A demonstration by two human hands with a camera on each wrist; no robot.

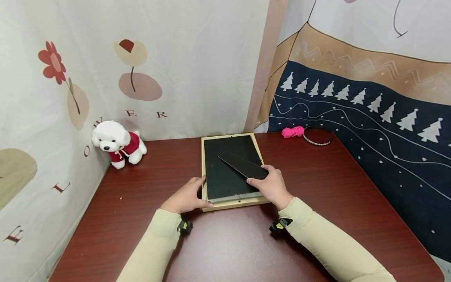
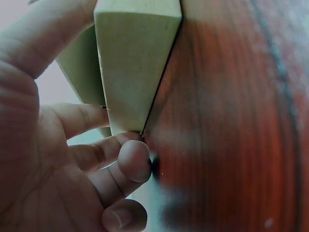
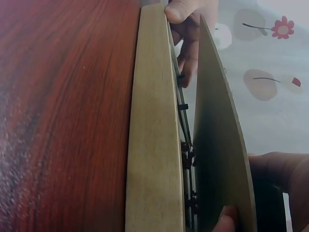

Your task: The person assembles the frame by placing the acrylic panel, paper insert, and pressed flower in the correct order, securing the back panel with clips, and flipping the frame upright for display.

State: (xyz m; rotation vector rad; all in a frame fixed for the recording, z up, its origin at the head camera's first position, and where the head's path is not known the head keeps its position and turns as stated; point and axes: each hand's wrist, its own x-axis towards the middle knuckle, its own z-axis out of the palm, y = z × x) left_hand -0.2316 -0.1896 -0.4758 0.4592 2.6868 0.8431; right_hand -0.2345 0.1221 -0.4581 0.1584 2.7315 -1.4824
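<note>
A picture frame [image 1: 225,205] with a pale wooden edge lies on the table, its black backing board [image 1: 225,180] facing up. My left hand [image 1: 186,196] grips its near left corner, thumb on the front edge and fingers along the left side. The left wrist view shows those fingers around the pale frame corner [image 2: 135,63]. My right hand [image 1: 271,186] pinches the wide end of a dark stand leg [image 1: 243,165], which slants over the backing. In the right wrist view the leg's flat side [image 3: 219,135] stands up beside the wooden edge [image 3: 154,121], thumb against it.
A white plush dog [image 1: 118,143] in a red top sits at the back left. At the back right lie a pink yarn bundle [image 1: 292,132] and a headband [image 1: 317,143]. Printed cloth hangs [image 1: 197,70] behind the dark red table [image 1: 225,250].
</note>
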